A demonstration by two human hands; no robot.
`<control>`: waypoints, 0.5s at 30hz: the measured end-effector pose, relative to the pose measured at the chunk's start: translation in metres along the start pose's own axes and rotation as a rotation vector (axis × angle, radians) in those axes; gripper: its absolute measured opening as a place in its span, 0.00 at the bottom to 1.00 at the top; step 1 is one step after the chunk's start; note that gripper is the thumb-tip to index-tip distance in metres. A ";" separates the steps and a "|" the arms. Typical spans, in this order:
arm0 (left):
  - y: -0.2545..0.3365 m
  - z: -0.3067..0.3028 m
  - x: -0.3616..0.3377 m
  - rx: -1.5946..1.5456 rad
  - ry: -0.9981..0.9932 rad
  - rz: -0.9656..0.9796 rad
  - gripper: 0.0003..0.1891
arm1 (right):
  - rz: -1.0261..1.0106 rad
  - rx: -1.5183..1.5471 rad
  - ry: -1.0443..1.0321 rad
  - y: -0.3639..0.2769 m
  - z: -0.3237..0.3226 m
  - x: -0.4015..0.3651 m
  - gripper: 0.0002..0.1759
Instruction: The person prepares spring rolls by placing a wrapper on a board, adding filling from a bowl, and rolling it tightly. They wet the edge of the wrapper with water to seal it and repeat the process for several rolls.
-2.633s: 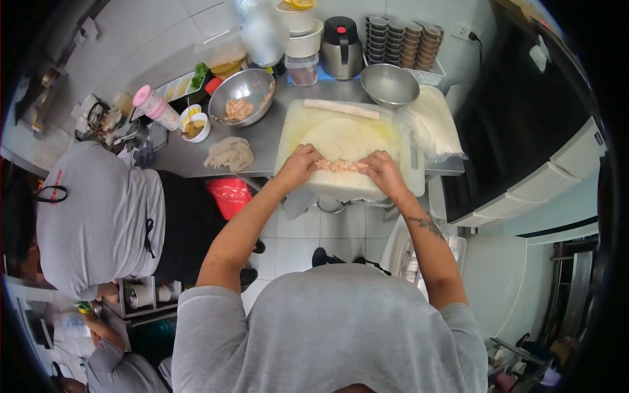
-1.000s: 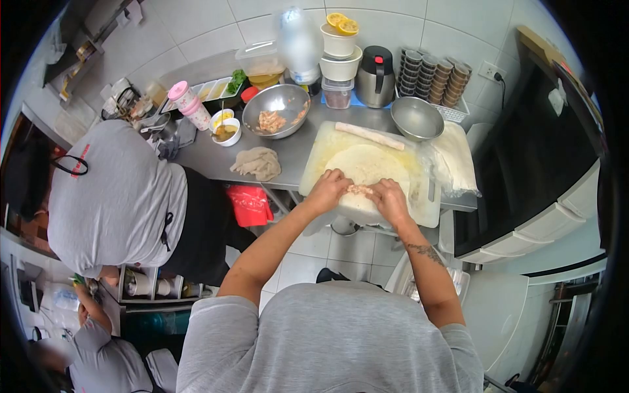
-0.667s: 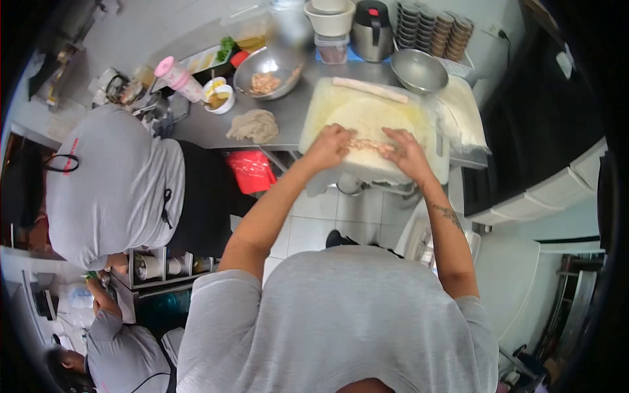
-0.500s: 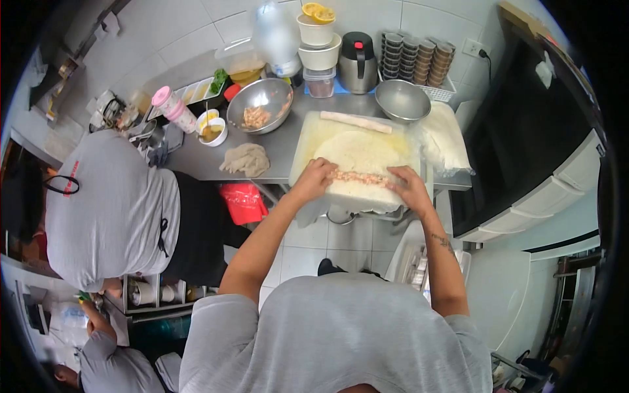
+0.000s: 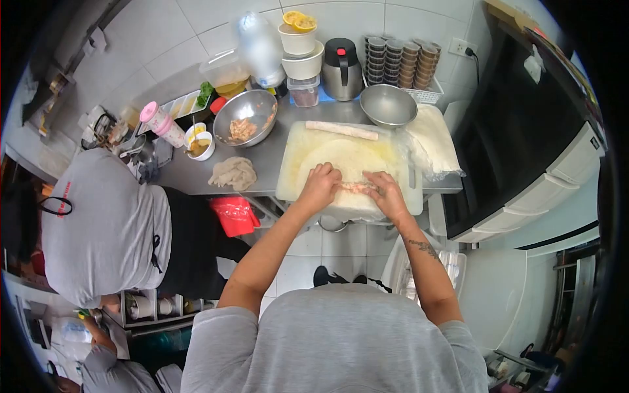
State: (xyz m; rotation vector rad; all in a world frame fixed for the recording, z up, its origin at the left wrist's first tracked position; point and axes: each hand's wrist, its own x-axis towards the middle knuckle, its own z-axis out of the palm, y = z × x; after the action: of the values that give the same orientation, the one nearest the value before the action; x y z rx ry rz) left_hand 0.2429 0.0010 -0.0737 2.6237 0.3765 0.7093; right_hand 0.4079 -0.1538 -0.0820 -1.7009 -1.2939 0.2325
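Head view, both hands on the pale sheet (image 5: 339,154), which lies on the cutting board (image 5: 415,196) near the front of the worktop (image 5: 267,164). A strip of pinkish filling (image 5: 354,188) runs crosswise on the sheet, between the hands.

Left hand (image 5: 320,187): fingers bunched and bent down at the strip's left end. Right hand (image 5: 386,196): fingers and thumb curved about the right end. Whether either pinches the filling or only presses it cannot be told; the fingers hide the contact.

Nearby: a slim pale roll (image 5: 341,130) along the board's far edge, apart from the hands; a metal bowl with more filling (image 5: 242,130) to the left; a bag of white material (image 5: 434,141) just beside the board on the right; a crumpled cloth (image 5: 233,173) left of the board.

Risks (judgement): uneven finger pressure could leave the strip thick at one end and thin at the middle. Pushing too hard might squeeze filling out past the ends, or tear the sheet, which looks thin and probably soft. Sticky fingertips could lift or wrinkle it. The board reaches the worktop's front edge, so a strong pull toward the body might shift it.
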 end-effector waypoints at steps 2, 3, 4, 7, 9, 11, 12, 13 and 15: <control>0.006 0.005 0.008 -0.025 0.002 0.007 0.07 | 0.005 0.047 0.075 -0.008 -0.001 0.000 0.15; 0.007 0.011 0.010 0.023 -0.007 0.019 0.07 | -0.018 -0.001 -0.004 -0.003 -0.002 0.001 0.16; 0.007 0.016 0.012 0.072 -0.016 0.029 0.06 | -0.040 -0.046 -0.083 0.004 -0.003 0.002 0.17; 0.013 0.017 0.011 0.135 -0.067 0.034 0.06 | -0.068 -0.099 -0.179 0.008 -0.007 0.002 0.17; 0.018 0.011 0.017 0.107 -0.068 0.026 0.05 | -0.064 -0.094 -0.152 0.004 -0.014 0.004 0.17; 0.023 0.007 0.017 0.026 -0.053 -0.004 0.05 | -0.029 -0.064 -0.100 0.003 -0.017 0.000 0.17; 0.024 0.014 0.014 0.070 -0.073 0.010 0.05 | -0.031 -0.069 -0.115 0.006 -0.016 -0.004 0.17; 0.025 0.021 0.014 0.112 -0.091 0.025 0.05 | -0.034 -0.075 -0.130 0.012 -0.015 -0.005 0.16; 0.027 0.028 0.017 0.138 -0.101 0.029 0.06 | -0.046 -0.072 -0.140 0.015 -0.019 -0.004 0.16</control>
State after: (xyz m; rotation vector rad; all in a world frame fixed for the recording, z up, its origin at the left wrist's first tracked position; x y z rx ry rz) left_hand 0.2757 -0.0255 -0.0768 2.7871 0.3708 0.5752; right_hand 0.4279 -0.1681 -0.0849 -1.7389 -1.4585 0.2855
